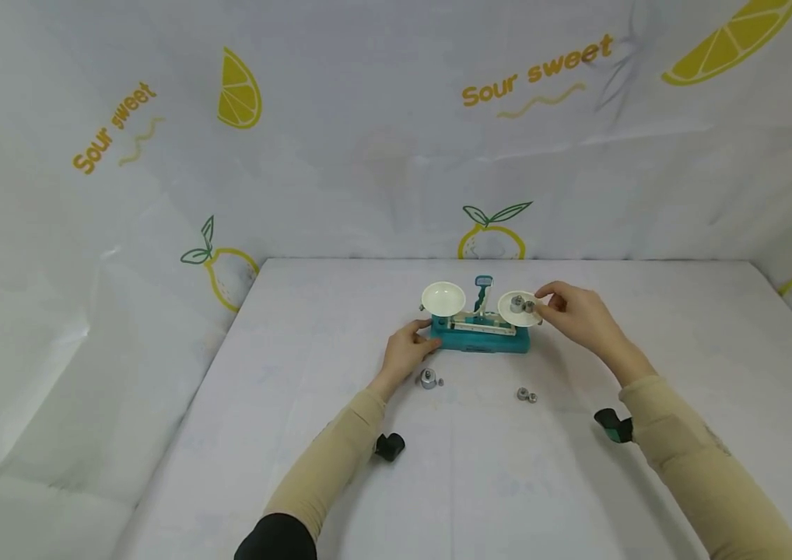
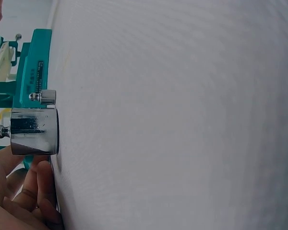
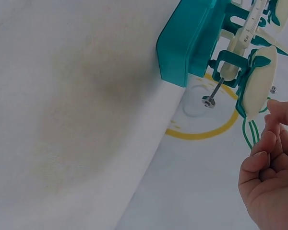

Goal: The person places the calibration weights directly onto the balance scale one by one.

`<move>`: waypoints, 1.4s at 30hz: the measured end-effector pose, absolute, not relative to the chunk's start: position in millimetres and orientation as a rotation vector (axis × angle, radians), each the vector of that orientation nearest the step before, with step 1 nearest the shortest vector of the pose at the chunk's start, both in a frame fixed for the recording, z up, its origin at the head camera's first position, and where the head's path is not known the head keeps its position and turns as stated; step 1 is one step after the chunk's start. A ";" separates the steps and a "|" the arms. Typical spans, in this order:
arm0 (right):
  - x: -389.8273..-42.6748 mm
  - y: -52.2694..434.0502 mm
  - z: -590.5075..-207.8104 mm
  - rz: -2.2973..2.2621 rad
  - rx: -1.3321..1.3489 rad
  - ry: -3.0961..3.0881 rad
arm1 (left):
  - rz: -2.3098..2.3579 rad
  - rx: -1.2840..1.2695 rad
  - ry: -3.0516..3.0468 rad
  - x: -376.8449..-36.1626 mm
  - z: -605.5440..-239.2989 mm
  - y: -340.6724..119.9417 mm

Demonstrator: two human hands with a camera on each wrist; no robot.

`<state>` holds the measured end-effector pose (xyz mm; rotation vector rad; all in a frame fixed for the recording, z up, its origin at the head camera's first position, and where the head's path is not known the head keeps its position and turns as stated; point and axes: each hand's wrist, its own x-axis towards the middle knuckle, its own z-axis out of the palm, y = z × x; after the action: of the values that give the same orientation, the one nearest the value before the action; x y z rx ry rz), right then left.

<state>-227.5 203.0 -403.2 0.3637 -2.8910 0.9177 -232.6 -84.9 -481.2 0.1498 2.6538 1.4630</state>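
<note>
A teal balance scale (image 1: pixel 483 336) with two white pans stands mid-table. Its left pan (image 1: pixel 443 299) is bare; the right pan (image 1: pixel 518 309) carries two small silver weights (image 1: pixel 523 305). My left hand (image 1: pixel 408 348) holds the left end of the scale's base (image 2: pixel 36 62), thumb on its corner. My right hand (image 1: pixel 572 313) is at the right pan's rim (image 3: pixel 259 81) with its fingers (image 3: pixel 266 148) curled beside the weights; I cannot tell whether they pinch one. A large silver weight (image 2: pixel 33 132) and a tiny one (image 2: pixel 45 97) stand just in front of my left hand.
Two more small weights (image 1: pixel 527 395) stand on the white table (image 1: pixel 648 350) in front of the scale's right end. Lemon-print sheeting walls in the back and both sides. The table edge runs close behind the scale (image 3: pixel 187 38).
</note>
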 end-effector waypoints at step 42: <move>-183.3 193.4 -449.2 1.090 0.913 -3.209 | 1.441 0.150 2.662 -232.8 -482.2 -84.6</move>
<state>-183.3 193.4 -449.2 0.9134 -3.2092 1.0904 -232.8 -84.6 -482.2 0.1498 2.6616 1.4408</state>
